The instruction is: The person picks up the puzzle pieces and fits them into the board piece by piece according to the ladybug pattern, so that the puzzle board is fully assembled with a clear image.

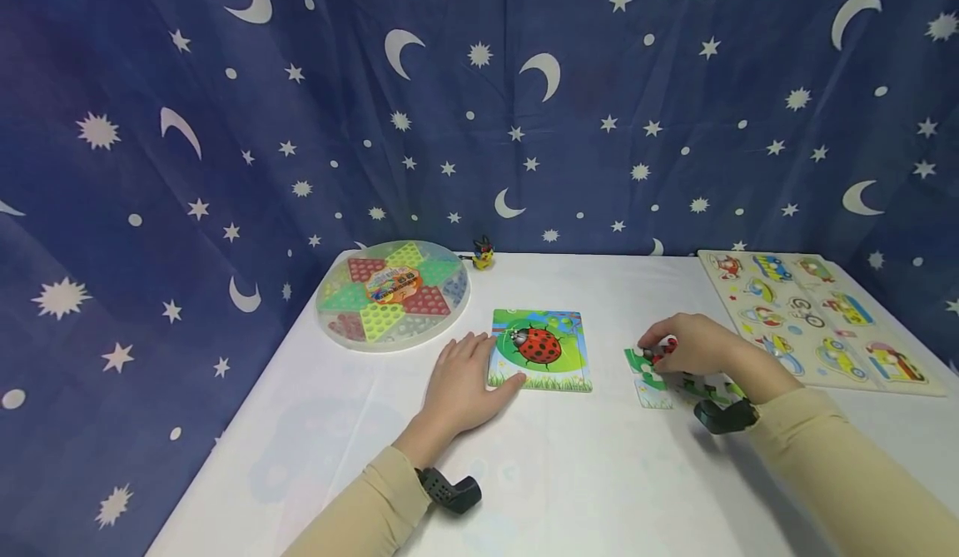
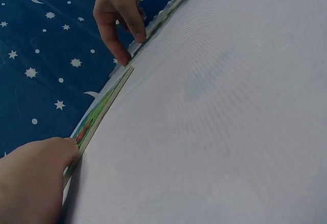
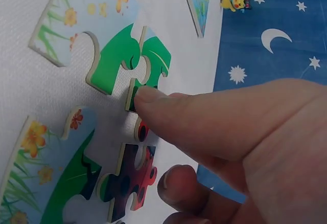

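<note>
My left hand (image 1: pixel 460 382) rests at the left side of a square ladybug puzzle board (image 1: pixel 550 370). Its fingers lie fairly straight along the left edge, and the thumb touches the lower edge. Farther right, my right hand (image 1: pixel 693 345) pinches a green-and-red jigsaw piece (image 3: pixel 131 95) low over the table; thumb and fingers cover much of it. Close by lie several loose pieces: a corner piece with grass and flowers (image 3: pixel 104 12), a dark red spotted piece (image 3: pixel 134 180) and another flowered piece (image 3: pixel 43 168). The hand hides part of this group in the head view.
A round Chinese checkers board (image 1: pixel 352 324) lies at the back left, with a small yellow figure (image 1: pixel 483 256) beside it. At the right lies a wooden vehicle puzzle board (image 1: pixel 862 349). Behind the white table (image 1: pixel 539 474) hangs a blue star-and-moon curtain (image 1: pixel 464 82).
</note>
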{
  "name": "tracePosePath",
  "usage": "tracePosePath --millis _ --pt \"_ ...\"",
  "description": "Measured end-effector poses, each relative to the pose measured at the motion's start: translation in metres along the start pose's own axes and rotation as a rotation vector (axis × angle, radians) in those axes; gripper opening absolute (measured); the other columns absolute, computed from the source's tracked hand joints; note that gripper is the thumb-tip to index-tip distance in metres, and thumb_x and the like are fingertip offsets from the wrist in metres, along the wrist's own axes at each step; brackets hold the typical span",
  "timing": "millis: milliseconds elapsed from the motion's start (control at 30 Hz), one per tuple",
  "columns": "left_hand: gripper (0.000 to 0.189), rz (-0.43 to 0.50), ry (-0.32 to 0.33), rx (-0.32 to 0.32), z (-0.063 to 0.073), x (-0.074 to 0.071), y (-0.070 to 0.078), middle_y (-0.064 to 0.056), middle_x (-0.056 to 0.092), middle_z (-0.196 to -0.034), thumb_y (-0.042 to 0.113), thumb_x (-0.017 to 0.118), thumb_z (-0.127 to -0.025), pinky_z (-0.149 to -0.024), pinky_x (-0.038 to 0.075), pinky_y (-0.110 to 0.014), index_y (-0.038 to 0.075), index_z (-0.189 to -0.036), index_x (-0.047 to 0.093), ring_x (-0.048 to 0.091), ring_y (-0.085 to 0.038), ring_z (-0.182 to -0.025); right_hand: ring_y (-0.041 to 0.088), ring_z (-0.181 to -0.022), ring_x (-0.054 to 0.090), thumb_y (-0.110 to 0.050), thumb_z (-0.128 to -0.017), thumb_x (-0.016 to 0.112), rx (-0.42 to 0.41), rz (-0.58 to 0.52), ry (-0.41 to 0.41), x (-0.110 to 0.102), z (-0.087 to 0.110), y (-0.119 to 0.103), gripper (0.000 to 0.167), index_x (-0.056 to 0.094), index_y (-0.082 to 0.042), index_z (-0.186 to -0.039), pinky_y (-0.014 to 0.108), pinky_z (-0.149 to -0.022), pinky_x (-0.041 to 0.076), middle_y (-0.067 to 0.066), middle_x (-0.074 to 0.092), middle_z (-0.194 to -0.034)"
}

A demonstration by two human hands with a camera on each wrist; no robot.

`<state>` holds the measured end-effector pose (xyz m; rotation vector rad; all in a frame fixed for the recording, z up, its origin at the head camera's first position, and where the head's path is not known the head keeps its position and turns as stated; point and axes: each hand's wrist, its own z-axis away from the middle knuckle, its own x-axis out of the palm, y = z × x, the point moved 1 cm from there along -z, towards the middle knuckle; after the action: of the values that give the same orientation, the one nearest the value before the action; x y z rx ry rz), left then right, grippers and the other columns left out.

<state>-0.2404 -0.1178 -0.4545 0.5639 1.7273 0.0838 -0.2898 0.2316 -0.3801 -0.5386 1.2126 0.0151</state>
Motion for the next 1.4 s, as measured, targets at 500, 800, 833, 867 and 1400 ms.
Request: tracePosePath --millis 500,800,833,867,1400 --pt "0.081 -0.001 -0.009 0.001 0.003 0.001 0.002 -0.014 0.05 -0.152 0.065 0.058 -0.094 -0.123 0.021 -0.05 0.007 -0.15 0.051 0.038 -0.033 -0.146 0.022 -0.086 0.053 -0.01 -0.084 0.082 -0.018 -0.027 0.018 0.008 0.001 0.005 0.028 0.068 -0.009 -0.109 0.041 -0.078 0.047 0.002 0.063 -0.097" --pt "0.081 -0.006 0.008 0.0 0.002 -0.001 0.002 -0.015 0.051 -0.151 0.064 0.058 -0.094 -0.123 0.021 -0.05 0.007 -0.15 0.051 0.038 -0.033 -0.146 0.023 -0.085 0.053 -0.01 -0.082 0.084 0.016 -0.063 0.038 0.006 -0.003 0.006 0.031 0.063 -0.007 -0.104 0.039 -0.074 0.045 0.005 0.061 -0.097" --pt "0.081 -0.004 0.008 0.001 0.002 -0.001 0.002 -0.015 0.051 -0.151 0.064 0.058 -0.094 -0.123 0.021 -0.05 0.007 -0.15 0.051 0.038 -0.033 -0.146 0.023 -0.085 0.053 -0.011 -0.081 0.085 0.022 -0.07 0.041 0.006 -0.003 0.005 0.032 0.063 -0.007 -0.104 0.039 -0.074 0.045 0.006 0.061 -0.096" --pt "0.081 -0.003 0.009 0.001 0.002 -0.001 0.002 -0.015 0.051 -0.151 0.064 0.058 -0.094 -0.123 0.022 -0.051 0.007 -0.15 0.051 0.038 -0.033 -0.146 0.023 -0.085 0.053 -0.011 -0.081 0.085 0.034 -0.079 0.046 0.006 -0.002 0.004 0.032 0.062 -0.007 -0.103 0.039 -0.074 0.045 0.005 0.06 -0.096" --pt "0.081 -0.002 0.009 0.003 0.002 0.001 0.0 -0.015 0.05 -0.152 0.064 0.057 -0.094 -0.123 0.021 -0.05 0.006 -0.15 0.05 0.038 -0.033 -0.146 0.021 -0.075 0.058 -0.014 -0.086 0.08 0.045 -0.09 0.146 0.013 -0.011 -0.005 0.022 0.069 -0.008 -0.105 0.034 -0.061 0.049 0.004 0.067 -0.091"
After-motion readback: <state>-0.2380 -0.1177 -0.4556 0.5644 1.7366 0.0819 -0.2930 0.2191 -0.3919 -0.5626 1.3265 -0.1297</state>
